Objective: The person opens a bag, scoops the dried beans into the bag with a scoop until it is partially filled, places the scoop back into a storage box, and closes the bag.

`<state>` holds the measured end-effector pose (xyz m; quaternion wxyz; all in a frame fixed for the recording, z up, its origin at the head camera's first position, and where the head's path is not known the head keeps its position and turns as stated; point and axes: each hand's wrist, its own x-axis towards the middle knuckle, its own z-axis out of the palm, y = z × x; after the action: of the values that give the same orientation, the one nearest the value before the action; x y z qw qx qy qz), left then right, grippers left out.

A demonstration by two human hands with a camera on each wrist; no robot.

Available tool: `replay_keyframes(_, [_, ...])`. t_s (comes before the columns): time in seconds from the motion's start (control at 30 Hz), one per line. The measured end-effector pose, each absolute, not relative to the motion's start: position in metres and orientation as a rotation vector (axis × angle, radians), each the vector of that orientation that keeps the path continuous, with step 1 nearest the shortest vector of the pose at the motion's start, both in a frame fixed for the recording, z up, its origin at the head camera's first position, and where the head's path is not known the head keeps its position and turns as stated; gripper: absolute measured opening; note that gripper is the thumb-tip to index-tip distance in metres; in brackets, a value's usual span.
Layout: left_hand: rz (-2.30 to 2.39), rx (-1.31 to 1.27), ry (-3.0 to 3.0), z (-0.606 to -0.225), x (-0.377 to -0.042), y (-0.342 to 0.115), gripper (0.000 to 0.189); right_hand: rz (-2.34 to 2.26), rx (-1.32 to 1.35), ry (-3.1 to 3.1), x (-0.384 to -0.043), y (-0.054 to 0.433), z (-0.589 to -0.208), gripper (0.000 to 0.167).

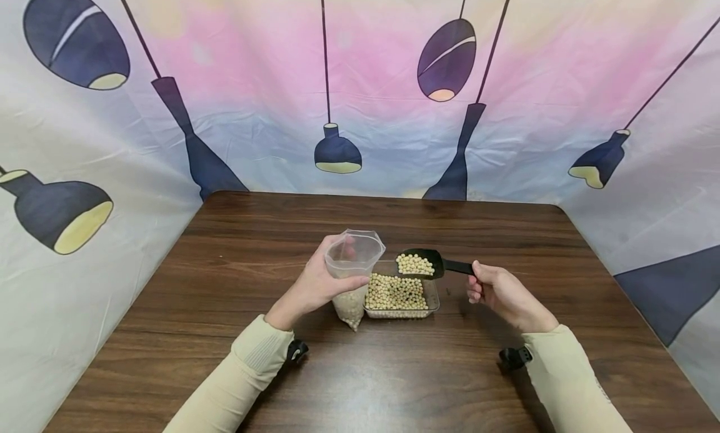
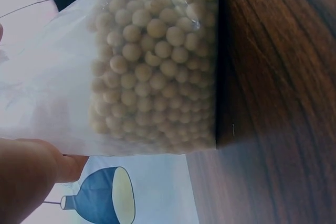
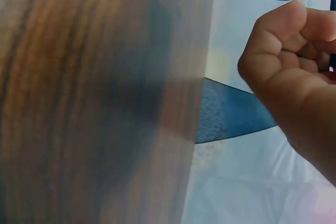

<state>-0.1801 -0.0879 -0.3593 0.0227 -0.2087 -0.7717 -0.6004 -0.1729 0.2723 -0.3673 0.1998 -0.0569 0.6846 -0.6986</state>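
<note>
My left hand point(image 1: 316, 284) grips a clear plastic bag point(image 1: 355, 256) near its top, fingers behind and thumb in front, its mouth spread wide. In the left wrist view, round pale beans point(image 2: 152, 72) fill the bag's lower part, and its bottom meets the table. My right hand point(image 1: 502, 293) holds a black scoop point(image 1: 458, 267) by the end of its handle. Beans point(image 1: 415, 264) lie in the scoop, which hovers over a clear plastic box point(image 1: 432, 298). More loose beans point(image 1: 394, 293) lie in that box, just right of the bag. The right wrist view shows curled fingers point(image 3: 283, 38).
Everything stands on a dark wood-grain table point(image 1: 371, 370). A cloth backdrop point(image 1: 382, 108) printed with hanging lamps surrounds the back and sides. Dark straps with small devices sit at both wrists, near the cream sleeves point(image 1: 261, 345).
</note>
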Motion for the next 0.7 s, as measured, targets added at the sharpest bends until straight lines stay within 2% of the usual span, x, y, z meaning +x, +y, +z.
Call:
replay_keyframes(0.27, [-1.823,-0.601,-2.460,-0.356,-0.179,-0.088,0.078,-2.071,-0.222,1.855,-0.167,0.269,-0.341,0.034])
replay_keyframes(0.7, [-1.842,-0.598,-2.471,-0.356,-0.179,-0.085,0.083,-2.136,-0.310,2.003,-0.172,0.236,-0.291,0.035])
